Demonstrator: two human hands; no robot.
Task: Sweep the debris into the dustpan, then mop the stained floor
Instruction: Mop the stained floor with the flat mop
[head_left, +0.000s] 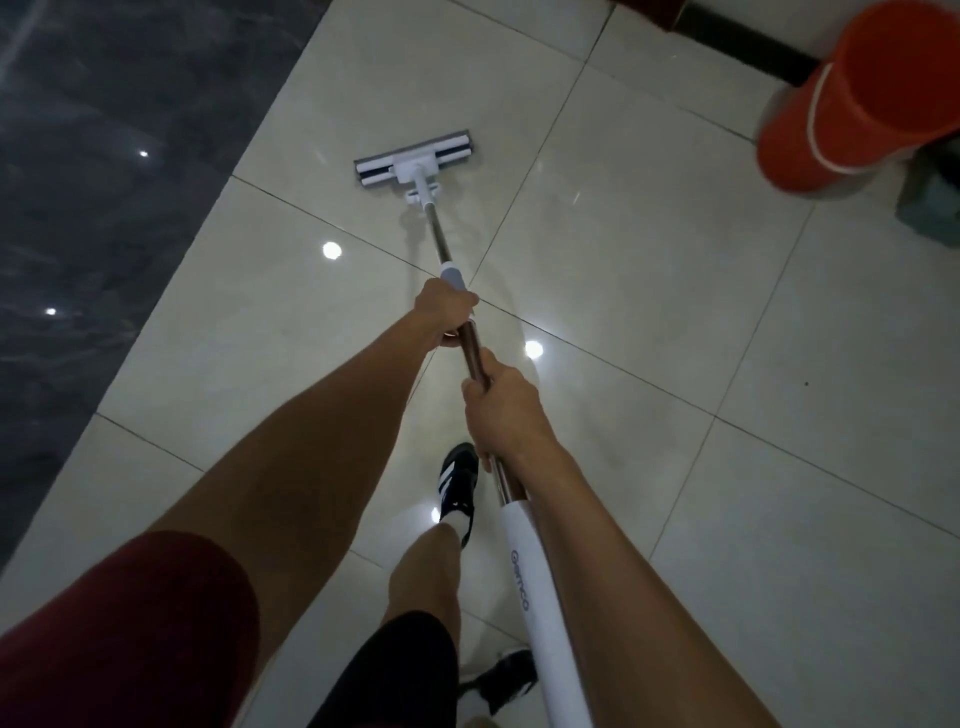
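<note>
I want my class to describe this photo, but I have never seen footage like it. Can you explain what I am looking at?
The one picture comes from a camera worn on a person's head, looking down at their own arms. No machine is involved. Both hands grip the metal-and-white pole of a flat white mop: the left hand further down, the right hand nearer the body. The mop head rests on glossy pale floor tiles. An orange plastic bucket stands at the upper right.

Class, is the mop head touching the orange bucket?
Apart. The head view shows bare floor tiles between the mop head and the orange bucket.
</note>
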